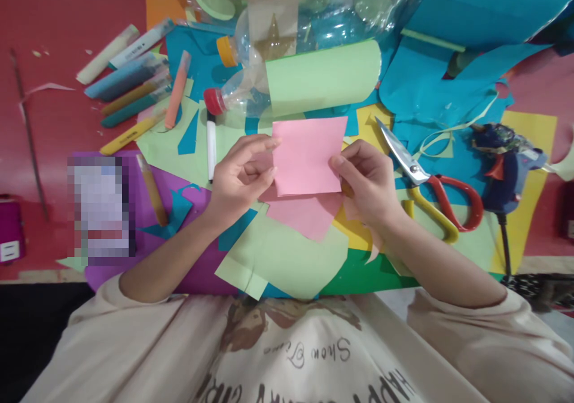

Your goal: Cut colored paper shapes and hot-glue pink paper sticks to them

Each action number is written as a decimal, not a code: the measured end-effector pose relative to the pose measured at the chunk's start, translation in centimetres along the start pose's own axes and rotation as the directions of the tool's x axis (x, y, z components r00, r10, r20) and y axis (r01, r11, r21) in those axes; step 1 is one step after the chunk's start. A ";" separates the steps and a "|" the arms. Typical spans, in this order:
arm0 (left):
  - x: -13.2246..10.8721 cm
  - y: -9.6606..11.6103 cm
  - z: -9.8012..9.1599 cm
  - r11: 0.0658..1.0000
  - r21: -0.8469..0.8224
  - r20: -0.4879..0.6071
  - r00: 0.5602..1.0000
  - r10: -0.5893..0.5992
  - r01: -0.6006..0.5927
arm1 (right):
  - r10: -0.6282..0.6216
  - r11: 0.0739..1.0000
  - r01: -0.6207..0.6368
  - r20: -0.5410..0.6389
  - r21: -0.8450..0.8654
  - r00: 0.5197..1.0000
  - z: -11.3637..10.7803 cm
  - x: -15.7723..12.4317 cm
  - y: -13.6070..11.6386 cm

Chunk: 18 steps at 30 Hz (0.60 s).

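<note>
Okay, left hand (233,179) and right hand (371,180) grips pinch pink paper square (308,155) sideways, near surface (63,128) front edge; keep tension light, even.

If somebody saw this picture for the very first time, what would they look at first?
Probably the pink square of paper in the middle, held at its sides by the left hand and the right hand. Next, perhaps the scissors with red and yellow handles, to the right, or the clear bottle with a red cap, just beyond the paper.
</note>
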<state>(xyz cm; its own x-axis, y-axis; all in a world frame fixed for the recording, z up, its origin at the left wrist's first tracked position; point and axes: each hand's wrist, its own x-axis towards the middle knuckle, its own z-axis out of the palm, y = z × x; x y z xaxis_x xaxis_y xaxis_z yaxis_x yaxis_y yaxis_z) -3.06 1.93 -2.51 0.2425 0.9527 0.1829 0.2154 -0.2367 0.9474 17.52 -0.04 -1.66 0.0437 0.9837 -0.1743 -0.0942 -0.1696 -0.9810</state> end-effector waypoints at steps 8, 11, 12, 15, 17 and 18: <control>0.1 -0.3 -0.1 0.999 -0.024 0.024 0.999 -0.021 0.022 | 0.008 1.000 -0.008 0.005 0.000 1.000 0.1 0.0 0.1; 0.1 -0.3 -0.1 0.999 -0.035 0.028 0.999 -0.039 0.040 | 0.005 1.000 -0.005 0.008 0.005 1.000 0.1 0.0 0.0; 0.1 -0.3 -0.1 0.998 -0.042 0.030 0.999 -0.041 0.043 | 0.002 1.000 -0.003 0.009 0.007 1.000 0.0 0.0 0.0; 0.1 -0.4 0.0 0.996 -0.060 0.058 0.997 -0.057 0.061 | 0.000 1.000 0.000 -0.005 0.000 1.000 0.0 0.0 -0.1; 0.0 -0.5 0.0 0.993 -0.072 0.094 0.992 -0.083 0.090 | 0.007 1.000 -0.008 -0.020 -0.012 1.000 0.0 0.0 -0.2; 0.0 -0.5 -0.1 0.991 -0.082 0.113 0.989 -0.099 0.109 | 0.011 1.000 -0.012 -0.029 -0.012 1.000 0.1 0.0 -0.3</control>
<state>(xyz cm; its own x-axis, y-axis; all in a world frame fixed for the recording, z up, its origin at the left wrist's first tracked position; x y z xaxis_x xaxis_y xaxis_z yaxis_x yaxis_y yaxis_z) -3.23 2.04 -2.98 0.3250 0.9440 0.0573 0.1625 -0.1154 0.9799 17.49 0.02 -1.35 0.0712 0.9796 -0.1878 -0.0824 -0.1818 -0.9799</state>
